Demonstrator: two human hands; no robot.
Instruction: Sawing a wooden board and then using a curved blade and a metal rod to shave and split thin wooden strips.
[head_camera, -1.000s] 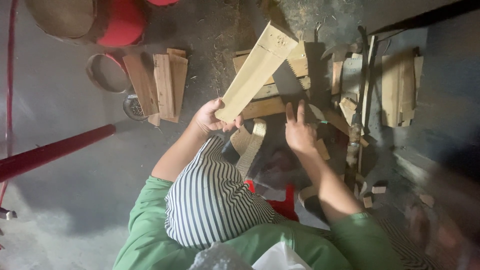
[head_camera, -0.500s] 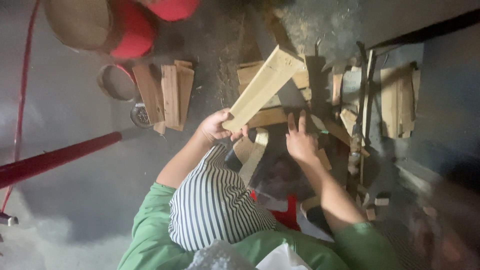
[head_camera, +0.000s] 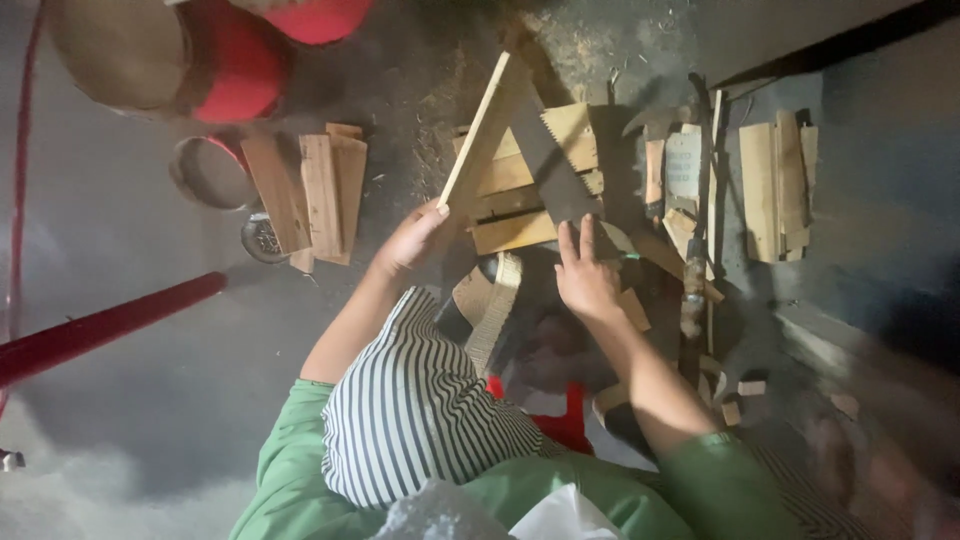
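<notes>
Grey concrete floor (head_camera: 130, 420), dusty, w/ sawdust near the far middle. Left hand (head_camera: 412, 240) is clenched on the near end of a long pale wooden plank (head_camera: 478, 140); plank rises from the grip, tilted up and to the right, its far end over the stack of pale flat boards (head_camera: 540, 185) lying on the floor. So the plank sits mostly beyond the hand, only its lower end inside the fingers. Right hand (head_camera: 585, 280) lies flat, fingers spread, on the dark handsaw blade (head_camera: 555, 165) that runs diagonally across the stack; can't tell if it grips anything, looks like a pressing hold, not a closed one.

Vs. 0.5 s ago: plank now shows more edge-on, narrower, whereas earlier its broad face was toward the camera; left hand sits about the same spot. Right hand has shifted slightly, still on the saw.

Pose: left forearm reaches up from the striped cloth (head_camera: 420, 420), wrist bent right; right forearm comes diagonally from the green sleeve (head_camera: 720, 490), palm down.

Around: small brown wood slabs (head_camera: 320, 195) to the left, a round metal tin (head_camera: 210, 172) beside them, red drum (head_camera: 235, 65) far left, red pole (head_camera: 100, 325) on the left, more pale boards (head_camera: 775, 185) at right
</notes>
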